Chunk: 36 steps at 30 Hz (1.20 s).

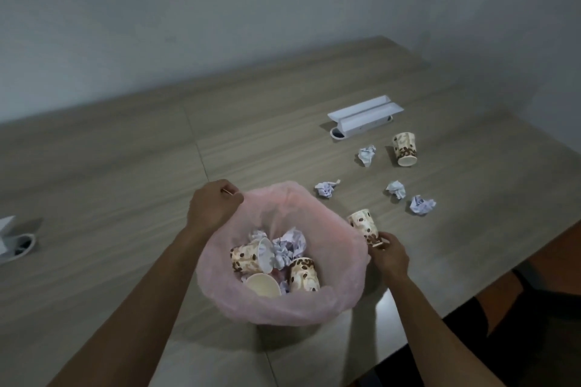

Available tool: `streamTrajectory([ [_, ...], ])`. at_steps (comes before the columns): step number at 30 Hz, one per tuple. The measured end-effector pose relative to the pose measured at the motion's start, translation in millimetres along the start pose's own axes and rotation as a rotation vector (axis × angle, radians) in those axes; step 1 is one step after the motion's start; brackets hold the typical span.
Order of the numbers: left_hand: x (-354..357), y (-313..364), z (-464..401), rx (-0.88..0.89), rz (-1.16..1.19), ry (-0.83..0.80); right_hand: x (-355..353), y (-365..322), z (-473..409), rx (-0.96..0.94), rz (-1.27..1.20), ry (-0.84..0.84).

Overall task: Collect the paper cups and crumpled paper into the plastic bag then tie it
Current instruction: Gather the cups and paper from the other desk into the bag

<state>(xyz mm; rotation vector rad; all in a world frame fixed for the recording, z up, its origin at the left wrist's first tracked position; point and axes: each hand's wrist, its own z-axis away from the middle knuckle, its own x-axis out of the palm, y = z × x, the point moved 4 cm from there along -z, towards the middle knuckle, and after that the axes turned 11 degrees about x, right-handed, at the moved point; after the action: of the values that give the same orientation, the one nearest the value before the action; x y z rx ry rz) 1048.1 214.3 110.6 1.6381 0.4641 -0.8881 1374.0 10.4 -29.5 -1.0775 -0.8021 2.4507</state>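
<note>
Left hand (211, 205) pinching the far left rim of an open pink plastic bag (342, 286) on a wooden table (125, 141), right hand (389, 254) gripping a paper cup (364, 225) at the bag's right edge, three cups (248, 256) and crumpled paper (290, 245) inside the bag, four paper balls (327, 188) and another cup (405, 148) farther right, white box (364, 116) beyond

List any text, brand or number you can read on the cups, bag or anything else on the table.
No readable text anywhere.
Paper cups, like the one in the right hand: brown bean pattern only, no words.
Pink plastic bag: plain.
Crumpled paper: faint marks, too blurred to read.
White box: no visible label.
</note>
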Motion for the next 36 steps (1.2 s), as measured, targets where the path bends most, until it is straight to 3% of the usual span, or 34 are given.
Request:
streamTrajectory([
  [5, -1, 16, -12, 0.006, 0.013, 0.134, -12, -49, 5, -0.032, -0.332, -0.074],
  [9, 6, 27, -22, 0.024, 0.077, 0.187, -28, -116, 33, -0.277, -0.460, -0.193],
  [13, 15, 32, -32, 0.011, 0.133, 0.182, -35, -163, 86, -0.620, -0.227, -0.325],
  [18, 21, 27, -44, -0.055, 0.197, 0.166, -12, -160, 116, -0.893, 0.403, -0.330],
  [20, 24, 26, -48, -0.061, 0.209, 0.169, -5, -155, 111, -0.877, 0.427, -0.432],
  [22, 27, 26, -50, -0.062, 0.217, 0.167, -5, -161, 99, -0.837, 0.232, -0.458],
  [26, 32, 26, -53, -0.032, 0.179, 0.126, 6, -170, 47, -0.638, -0.139, -0.289],
  [30, 34, 24, -62, -0.010, 0.166, 0.102, 52, -160, -31, -0.507, 0.069, -0.218],
  [36, 35, 19, -72, 0.009, 0.148, 0.070, 107, -143, -104, -0.553, 0.497, -0.254],
])
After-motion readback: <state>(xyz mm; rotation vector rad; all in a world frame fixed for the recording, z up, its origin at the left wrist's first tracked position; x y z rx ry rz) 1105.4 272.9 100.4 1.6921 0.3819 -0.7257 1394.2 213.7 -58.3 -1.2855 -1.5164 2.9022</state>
